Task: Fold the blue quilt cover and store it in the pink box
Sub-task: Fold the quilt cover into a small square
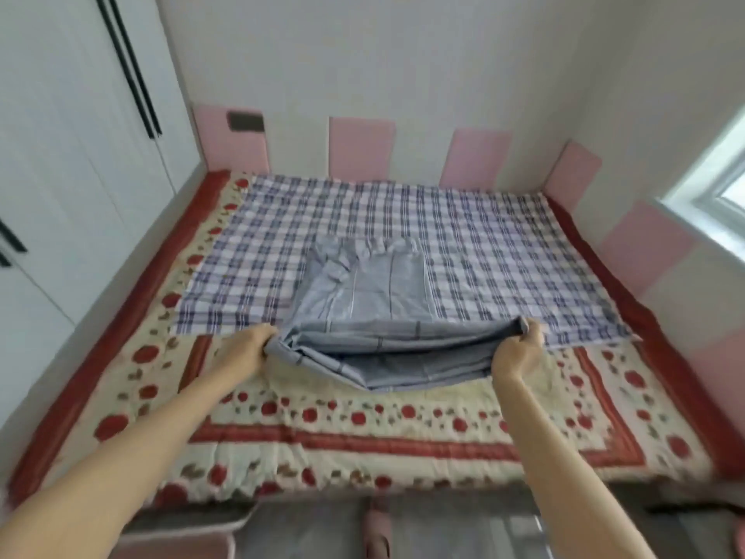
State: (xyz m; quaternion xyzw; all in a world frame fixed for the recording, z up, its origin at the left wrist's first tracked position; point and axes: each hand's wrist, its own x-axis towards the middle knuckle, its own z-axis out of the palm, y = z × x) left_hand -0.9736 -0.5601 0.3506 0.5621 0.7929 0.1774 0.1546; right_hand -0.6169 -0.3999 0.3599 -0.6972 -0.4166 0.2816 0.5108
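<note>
The cover (363, 300) lies mid-bed, already folded into a thick stack. Its far part rests on the plaid sheet (483, 244) and its near edge is raised above the floral quilt (363, 429). The left hand (250, 349) grasps the near left corner with its fingers curled round the bunched layers, and the right hand (520, 349) clasps the near right corner the same way. Holding both corners likely keeps the layers aligned for another fold toward the far side. The box is not plainly in view.
</note>
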